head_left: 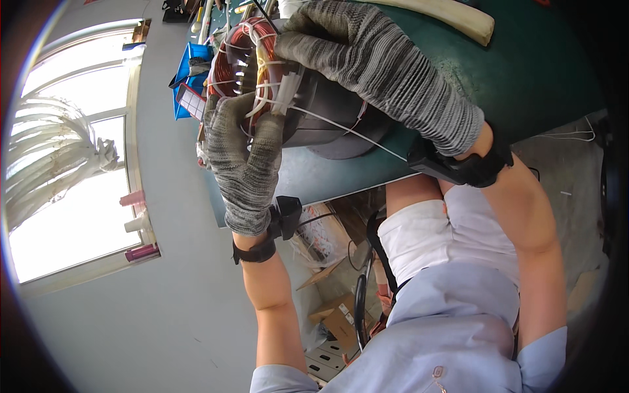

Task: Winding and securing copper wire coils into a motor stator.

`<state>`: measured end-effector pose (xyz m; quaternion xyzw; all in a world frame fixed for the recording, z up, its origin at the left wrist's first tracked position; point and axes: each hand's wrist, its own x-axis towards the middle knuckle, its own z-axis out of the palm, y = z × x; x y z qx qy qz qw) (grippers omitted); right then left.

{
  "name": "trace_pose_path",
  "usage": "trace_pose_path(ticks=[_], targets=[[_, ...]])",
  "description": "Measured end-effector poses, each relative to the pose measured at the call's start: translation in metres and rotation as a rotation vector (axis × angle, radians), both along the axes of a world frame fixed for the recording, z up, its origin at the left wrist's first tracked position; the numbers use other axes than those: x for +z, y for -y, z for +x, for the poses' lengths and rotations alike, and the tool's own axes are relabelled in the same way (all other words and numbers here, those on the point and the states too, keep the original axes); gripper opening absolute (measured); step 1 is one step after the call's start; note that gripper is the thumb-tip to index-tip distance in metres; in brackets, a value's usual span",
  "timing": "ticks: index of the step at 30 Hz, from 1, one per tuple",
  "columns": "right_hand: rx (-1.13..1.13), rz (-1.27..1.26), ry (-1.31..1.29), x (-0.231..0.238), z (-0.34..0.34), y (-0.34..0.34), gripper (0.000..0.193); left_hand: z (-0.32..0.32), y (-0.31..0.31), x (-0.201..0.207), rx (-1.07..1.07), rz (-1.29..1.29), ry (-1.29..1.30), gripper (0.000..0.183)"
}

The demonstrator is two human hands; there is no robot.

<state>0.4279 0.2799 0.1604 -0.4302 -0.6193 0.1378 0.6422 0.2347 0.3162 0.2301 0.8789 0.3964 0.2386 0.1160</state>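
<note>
A motor stator with reddish copper windings [223, 64] stands at the table's far left, its coil end bound with white cord. Pale sleeved leads [261, 65] lie along the coil. My left hand [244, 147], in a grey striped knit glove, grips the near edge of the winding, thumb and fingers on either side. Gloved alike, my right hand [341, 49] bends over the coil's upper right side; its fingertips are partly hidden and what they pinch does not show. A taut white cord [347, 128] runs from the coil toward my right wrist. Behind it sits a dark rounded housing [321, 108].
The green tabletop [524, 72] carries a pale curved bar [452, 19] at the far side. A blue bin [190, 72] stands left of the stator. Below the table are cardboard boxes [341, 321]. A window [78, 144] fills the left wall.
</note>
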Motion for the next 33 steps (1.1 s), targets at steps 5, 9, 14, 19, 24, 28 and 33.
trace_pose_path(ticks=[5, 9, 14, 19, 24, 28, 33], targets=[[0.240, -0.051, -0.413, -0.007, -0.011, -0.007, 0.017, 0.004, -0.002, -0.001, -0.022, -0.003, 0.025, 0.025], [0.273, -0.088, -0.776, -0.016, -0.019, 0.010, 0.020, 0.010, 0.002, 0.000, 0.012, -0.072, 0.151, 0.018], [-0.181, 0.075, -0.238, -0.030, -0.029, 0.019, 0.017, -0.002, 0.002, 0.007, -0.008, -0.084, 0.057, 0.019], [-0.174, 0.199, -0.204, -0.033, -0.044, 0.006, 0.019, -0.002, 0.006, 0.008, 0.033, -0.082, 0.013, 0.020], [-0.067, 0.151, -0.234, -0.030, -0.043, 0.002, 0.020, 0.000, 0.010, 0.010, 0.050, -0.089, 0.032, 0.019], [-0.083, 0.114, -0.195, -0.035, -0.025, 0.011, 0.022, 0.013, 0.011, 0.020, 0.017, -0.126, -0.071, 0.023], [0.030, -0.058, -0.284, -0.032, -0.005, 0.065, 0.019, 0.028, 0.015, -0.002, 0.123, 0.097, -0.215, 0.039]])
